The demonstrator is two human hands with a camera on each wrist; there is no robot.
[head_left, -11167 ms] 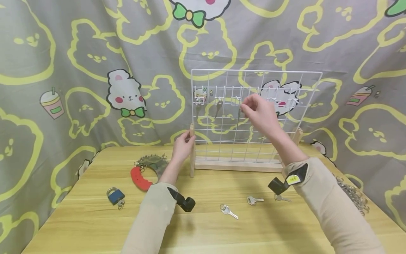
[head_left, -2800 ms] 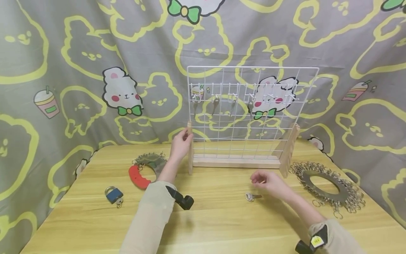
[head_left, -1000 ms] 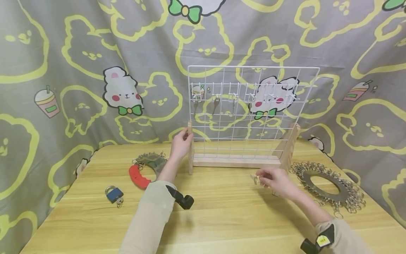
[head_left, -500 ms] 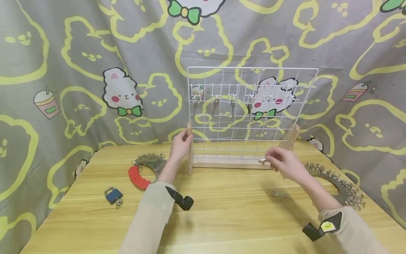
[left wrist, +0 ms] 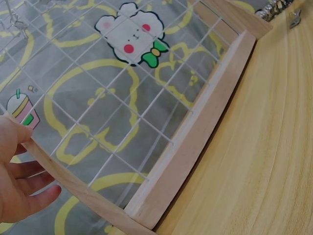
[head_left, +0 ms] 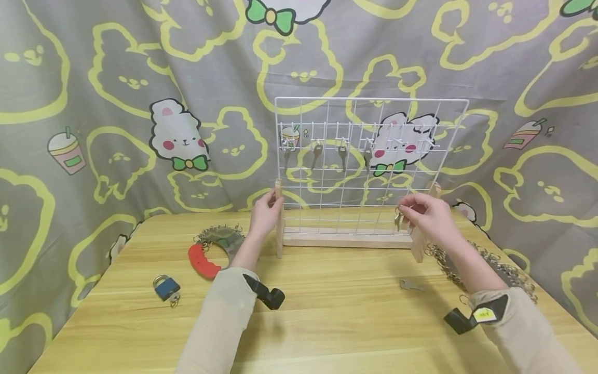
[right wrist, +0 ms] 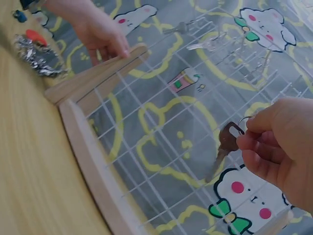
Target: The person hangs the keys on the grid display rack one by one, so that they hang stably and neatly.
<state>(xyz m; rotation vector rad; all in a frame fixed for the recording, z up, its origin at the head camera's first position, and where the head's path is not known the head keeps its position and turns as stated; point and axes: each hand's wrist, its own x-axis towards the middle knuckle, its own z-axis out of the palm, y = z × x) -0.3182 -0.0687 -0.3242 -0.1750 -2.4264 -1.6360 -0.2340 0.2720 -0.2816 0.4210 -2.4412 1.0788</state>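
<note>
My right hand [head_left: 432, 218] pinches a small ring [right wrist: 243, 119] between thumb and fingertips. A key [right wrist: 226, 139] dangles from it, in front of the lower right part of a white wire grid [head_left: 374, 98]. With thumb on one side and fingers on the other, my left hand [head_left: 266, 214] holds the rack's left wooden post [head_left: 279, 231]. Several keys, among them one silver key [head_left: 342, 156], hang from hooks along the grid's upper left and middle. The two rightmost hooks [head_left: 426, 145] bear no key. Another key [head_left: 411, 285] lies on the table below my right hand.
A blue padlock [head_left: 167, 287] with a small key lies at the left. Behind it is a camouflage ring with a red section [head_left: 203, 262]. At the right, a dark ring edged with metal loops [head_left: 506, 272] is partly hidden by my right forearm. A patterned curtain [head_left: 224, 62] hangs behind.
A fourth key has come to hang on the grid since the oldest frame. My right hand has picked a key off the table and risen with it toward the grid. My left hand stays put.
</note>
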